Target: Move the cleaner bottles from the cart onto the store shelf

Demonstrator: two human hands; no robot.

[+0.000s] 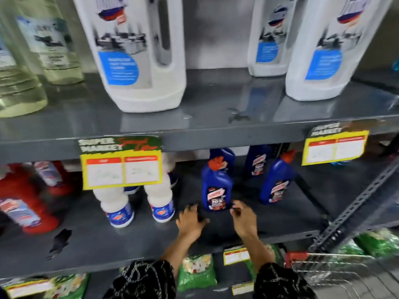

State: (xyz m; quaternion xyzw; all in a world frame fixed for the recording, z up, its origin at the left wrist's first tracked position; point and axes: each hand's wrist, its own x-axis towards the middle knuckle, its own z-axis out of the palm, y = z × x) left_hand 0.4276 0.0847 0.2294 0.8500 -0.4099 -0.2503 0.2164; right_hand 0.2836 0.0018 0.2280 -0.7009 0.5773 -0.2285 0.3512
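Observation:
A blue cleaner bottle [217, 184] with a red cap stands upright on the grey middle shelf [133, 244]. My left hand [191, 221] rests just left of its base, fingers spread and holding nothing. My right hand [244, 219] hovers just right of the base, fingers curled but apart from the bottle. Three more blue bottles stand behind and to the right, one of them [277, 180] near the front. The wire cart [328, 268] with a red corner shows at the lower right; its contents are hidden.
White bottles [121, 203] and red bottles [23, 203] stand to the left on the same shelf. Large white jugs [138, 55] fill the upper shelf. Yellow price tags [122, 169] hang from the shelf edge. Green bags [196, 272] lie below. A perforated shelf post [354, 206] slants at right.

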